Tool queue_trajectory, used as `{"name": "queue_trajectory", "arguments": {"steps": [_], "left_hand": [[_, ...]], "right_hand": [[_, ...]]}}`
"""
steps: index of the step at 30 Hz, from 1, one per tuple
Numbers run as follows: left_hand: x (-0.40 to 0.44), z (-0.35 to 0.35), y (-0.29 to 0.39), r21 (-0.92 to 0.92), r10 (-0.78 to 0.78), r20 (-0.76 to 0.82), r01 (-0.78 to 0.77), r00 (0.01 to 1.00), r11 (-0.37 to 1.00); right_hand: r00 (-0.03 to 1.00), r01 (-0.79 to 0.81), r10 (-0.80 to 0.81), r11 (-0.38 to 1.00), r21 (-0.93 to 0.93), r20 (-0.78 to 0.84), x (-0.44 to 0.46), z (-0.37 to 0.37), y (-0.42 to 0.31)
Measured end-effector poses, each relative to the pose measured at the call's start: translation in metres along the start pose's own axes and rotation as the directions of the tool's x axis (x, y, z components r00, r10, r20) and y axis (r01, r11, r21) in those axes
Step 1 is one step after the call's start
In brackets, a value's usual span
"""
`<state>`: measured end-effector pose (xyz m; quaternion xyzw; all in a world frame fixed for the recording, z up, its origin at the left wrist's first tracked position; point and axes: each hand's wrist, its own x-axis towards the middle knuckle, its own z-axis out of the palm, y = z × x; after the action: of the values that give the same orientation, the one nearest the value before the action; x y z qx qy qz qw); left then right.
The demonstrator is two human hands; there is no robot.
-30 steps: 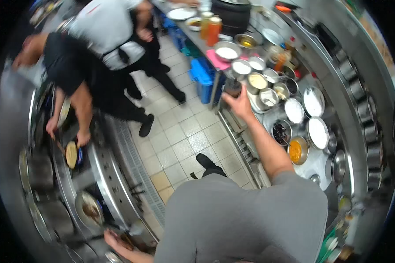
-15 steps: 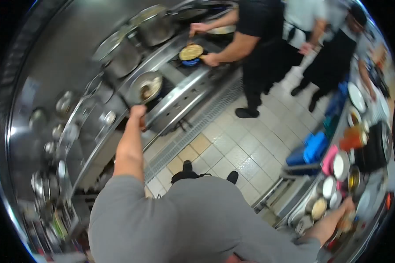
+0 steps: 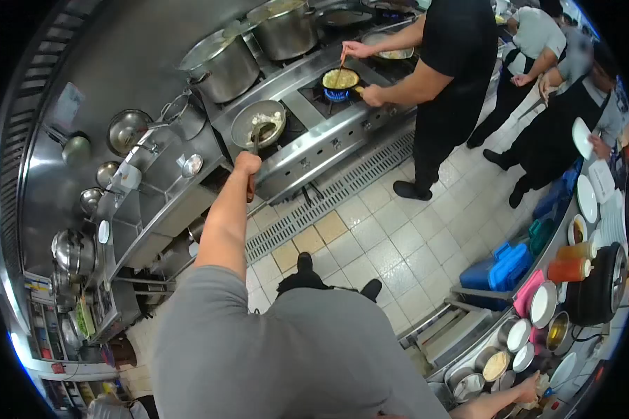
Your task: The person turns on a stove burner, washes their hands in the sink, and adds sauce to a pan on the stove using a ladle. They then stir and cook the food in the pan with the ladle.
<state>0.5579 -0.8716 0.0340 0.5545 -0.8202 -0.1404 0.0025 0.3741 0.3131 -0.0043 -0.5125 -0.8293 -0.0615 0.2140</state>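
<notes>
My left hand (image 3: 247,167) is closed round the handle of a utensil, a ladle or spoon (image 3: 261,133), whose head rests in a frying pan (image 3: 239,126) on the stove. White pieces of food (image 3: 276,120) lie in the pan. At the lower right, my right hand (image 3: 530,388) reaches among the containers on the prep counter. Its fingers are small and partly hidden, so what they hold cannot be made out. Near it are a metal bowl with yellow liquid (image 3: 558,332) and a tub of pale yellow food (image 3: 496,366).
A co-worker in black (image 3: 454,77) holds a small pan (image 3: 340,79) over a blue flame and a thin utensil in it. Large pots (image 3: 225,68) stand at the back of the stove. Other people are at the upper right. Blue bins (image 3: 500,269) stand beside the counter.
The view has swung left towards the stove. The utensil head now shows in my pan. My right hand, seen earlier round a dark container, has moved farther over the counter containers.
</notes>
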Motion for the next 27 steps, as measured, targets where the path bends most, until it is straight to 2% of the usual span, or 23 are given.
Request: {"name": "queue_trajectory", "arguments": {"steps": [4, 7, 9, 11, 13, 15, 17, 18, 19, 20, 21, 23, 24, 25, 26, 27], "left_hand": [[-0.002, -0.004, 0.008, -0.088, -0.055, -0.026, 0.052, 0.998, 0.995], [-0.017, -0.010, 0.004, -0.253, 0.091, 0.082, -0.068, 0.992, 0.965], [-0.008, 0.000, -0.003, -0.290, 0.076, 0.114, -0.040, 0.991, 0.956], [0.021, 0.021, -0.017, -0.324, -0.108, 0.076, 0.127, 0.991, 0.937], [0.030, 0.019, -0.020, -0.340, -0.126, 0.085, 0.148, 0.988, 0.929], [0.025, 0.004, -0.021, -0.076, 0.007, -0.125, -0.016, 0.992, 0.997], [0.037, -0.003, -0.031, -0.090, -0.067, -0.089, 0.059, 0.994, 0.994], [0.041, -0.006, -0.038, -0.140, -0.087, -0.118, 0.070, 0.989, 0.988], [0.051, -0.003, -0.049, -0.250, -0.102, -0.116, 0.070, 0.988, 0.966], [0.061, -0.005, -0.059, -0.238, -0.054, -0.110, 0.027, 0.992, 0.971], [0.067, -0.008, -0.067, -0.227, -0.010, -0.099, -0.013, 0.995, 0.974], [0.082, -0.007, -0.079, -0.327, 0.077, -0.099, -0.105, 0.992, 0.939], [0.108, 0.004, -0.091, -0.431, 0.076, -0.058, -0.094, 0.995, 0.897], [0.131, 0.022, -0.107, -0.525, 0.079, -0.005, -0.070, 0.997, 0.848], [0.120, 0.012, -0.101, -0.612, 0.125, 0.087, -0.046, 0.988, 0.789], [0.106, -0.002, -0.098, -0.697, 0.166, 0.170, -0.001, 0.971, 0.717]], "right_hand": [[0.998, -0.024, 0.030, 0.995, 0.096, -0.063, -0.014, 0.011, -0.001], [0.993, -0.035, 0.052, 0.989, 0.146, -0.109, -0.026, 0.001, -0.006], [0.987, -0.025, 0.054, 0.981, 0.194, -0.148, -0.038, -0.012, -0.010], [0.977, -0.006, 0.062, 0.965, 0.261, -0.204, -0.055, -0.035, -0.013], [0.961, 0.026, 0.069, 0.942, 0.335, -0.269, -0.077, -0.074, -0.017], [0.936, 0.087, 0.069, 0.905, 0.417, -0.346, -0.098, -0.119, -0.024], [0.907, 0.162, 0.071, 0.851, 0.500, -0.415, -0.112, -0.167, -0.039], [0.890, 0.200, 0.072, 0.826, 0.527, -0.451, -0.119, -0.185, -0.045], [0.878, 0.222, 0.075, 0.810, 0.542, -0.472, -0.122, -0.199, -0.047], [0.801, 0.207, 0.049, 0.912, 0.354, -0.597, -0.112, -0.197, -0.038], [0.792, 0.219, 0.041, 0.912, 0.347, -0.609, -0.110, -0.206, -0.044], [0.664, 0.461, 0.217, 0.635, 0.620, -0.716, -0.109, -0.231, -0.051], [0.649, 0.480, 0.202, 0.639, 0.601, -0.733, -0.120, -0.249, -0.069], [0.807, 0.439, 0.262, 0.332, 0.835, -0.528, -0.141, -0.267, -0.097], [0.930, 0.306, 0.214, 0.003, 0.952, -0.300, -0.152, -0.279, -0.105], [0.999, -0.002, -0.044, -0.269, 0.963, -0.010, -0.139, -0.256, -0.108]]}}
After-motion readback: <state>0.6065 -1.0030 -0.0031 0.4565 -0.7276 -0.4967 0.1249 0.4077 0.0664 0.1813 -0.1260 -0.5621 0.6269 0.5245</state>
